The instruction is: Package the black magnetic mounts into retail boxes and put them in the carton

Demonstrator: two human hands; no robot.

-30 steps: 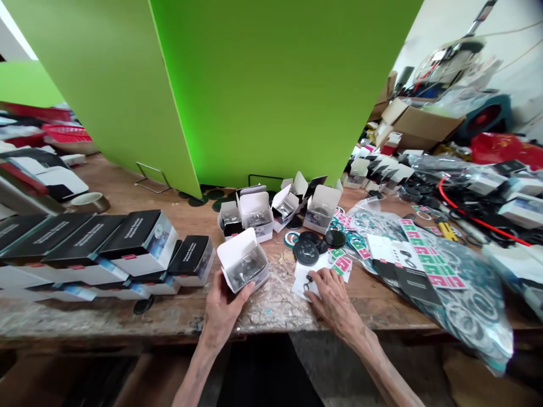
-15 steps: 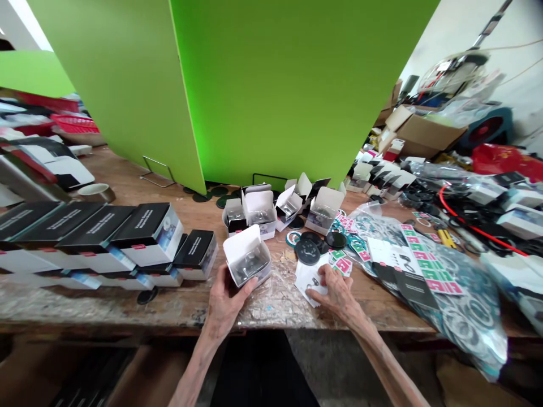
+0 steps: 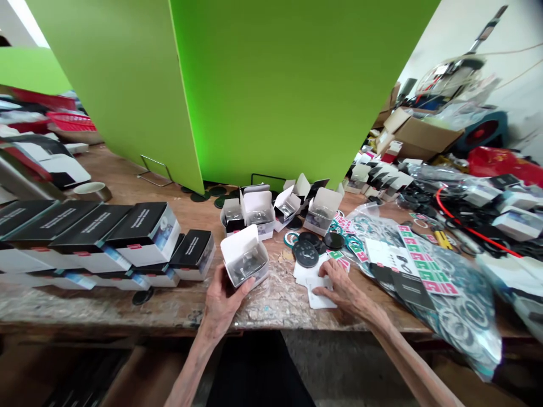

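My left hand (image 3: 224,298) is wrapped around a small white carton (image 3: 258,274). Its lid stands up, and clear plastic with a dark item shows inside. On the bench to the right, the bent thumb and fingers of my right hand (image 3: 339,285) pinch a white card (image 3: 320,298). More white paper lies partly beneath that card. Just beyond it rest a round black disc (image 3: 306,254) and further dark discs. Pink and green stickers lie by my right fingertips. Several open cartons (image 3: 258,210) stand behind the held one.
Closed black-topped boxes (image 3: 144,226) are stacked at the left. A plastic bag of teal and white rings (image 3: 462,316) lies at the right, overhanging the front edge. Green panels (image 3: 288,85) rise at the back. Clutter and a cardboard carton (image 3: 419,133) fill the far right.
Under my right hand, the printed leaflet has given way to a plain white card face, turned and shifted slightly right. My left hand keeps hold of the carton.
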